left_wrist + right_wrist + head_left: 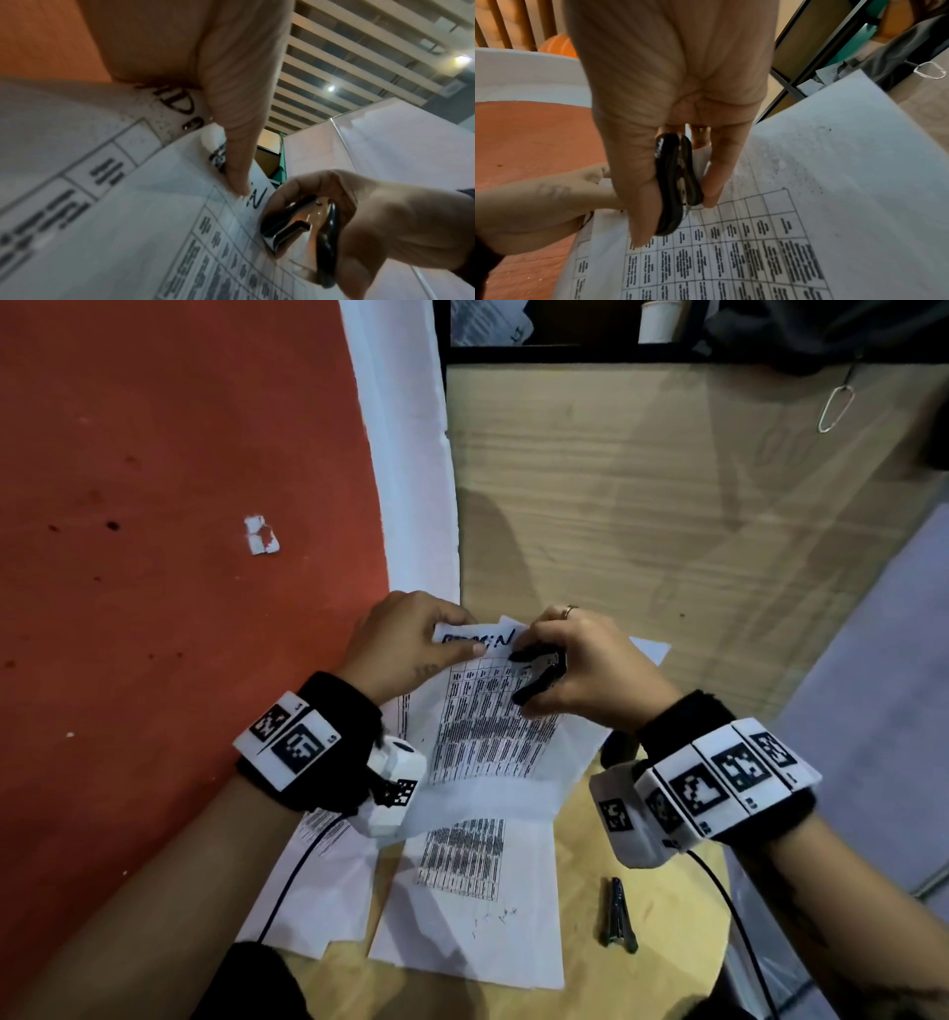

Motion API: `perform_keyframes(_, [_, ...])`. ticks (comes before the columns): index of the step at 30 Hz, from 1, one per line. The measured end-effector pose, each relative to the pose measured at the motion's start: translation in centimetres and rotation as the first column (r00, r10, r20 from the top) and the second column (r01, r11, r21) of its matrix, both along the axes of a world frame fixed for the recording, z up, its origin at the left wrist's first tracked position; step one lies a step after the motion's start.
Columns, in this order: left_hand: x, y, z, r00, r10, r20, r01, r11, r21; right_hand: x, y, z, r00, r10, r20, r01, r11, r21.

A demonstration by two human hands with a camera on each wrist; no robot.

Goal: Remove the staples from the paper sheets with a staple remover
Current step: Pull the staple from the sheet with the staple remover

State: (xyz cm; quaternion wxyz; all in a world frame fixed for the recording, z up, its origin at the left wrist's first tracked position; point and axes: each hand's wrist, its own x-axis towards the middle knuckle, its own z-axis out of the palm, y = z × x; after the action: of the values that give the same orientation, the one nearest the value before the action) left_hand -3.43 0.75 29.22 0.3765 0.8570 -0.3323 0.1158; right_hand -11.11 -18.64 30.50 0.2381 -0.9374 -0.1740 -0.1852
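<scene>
A stack of printed paper sheets (488, 737) with table grids is lifted off the round wooden table (662, 906). My left hand (457, 634) pinches its top edge, the thumb (236, 146) pressing on the handwritten heading. My right hand (531, 667) grips a black staple remover (544, 677) between thumb and fingers. The metal jaws of the staple remover (303, 229) rest against the top right of the front sheet (128, 223). From the right wrist, the staple remover (677, 182) looks squeezed together over the paper (782, 223). No staple can be made out.
More printed sheets (462, 916) lie flat on the table under the lifted stack. A dark metal tool (619, 916) lies on the table at the right. Red floor (154, 557) is at the left, a wooden panel (642, 505) behind. Camera cables trail from both wrists.
</scene>
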Motion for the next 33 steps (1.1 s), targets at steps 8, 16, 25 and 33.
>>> perform_keyframes(8, [-1.6, 0.3, 0.9, 0.992, 0.043, 0.120, -0.046, 0.999, 0.025, -0.9, -0.3, 0.7, 1.000, 0.010, 0.018, -0.010, 1.000, -0.010])
perform_keyframes(16, [-1.7, 0.7, 0.8, 0.996, 0.044, 0.076, -0.037, 0.995, -0.089, -1.4, -0.2, 0.9, 0.999, -0.004, 0.047, 0.003, 1.000, 0.008])
perform_keyframes(25, [-3.0, 0.2, 1.6, 0.975, -0.116, -0.189, 0.062, 0.961, -0.269, -2.3, 2.5, -1.1, 0.875, 0.067, 0.480, -0.110, 0.992, 0.062])
perform_keyframes(33, [-3.7, 0.0, 2.2, 0.965, -0.147, -0.218, 0.085, 0.959, -0.269, -2.5, 2.6, -0.6, 0.813, 0.107, 0.572, -0.125, 0.992, -0.009])
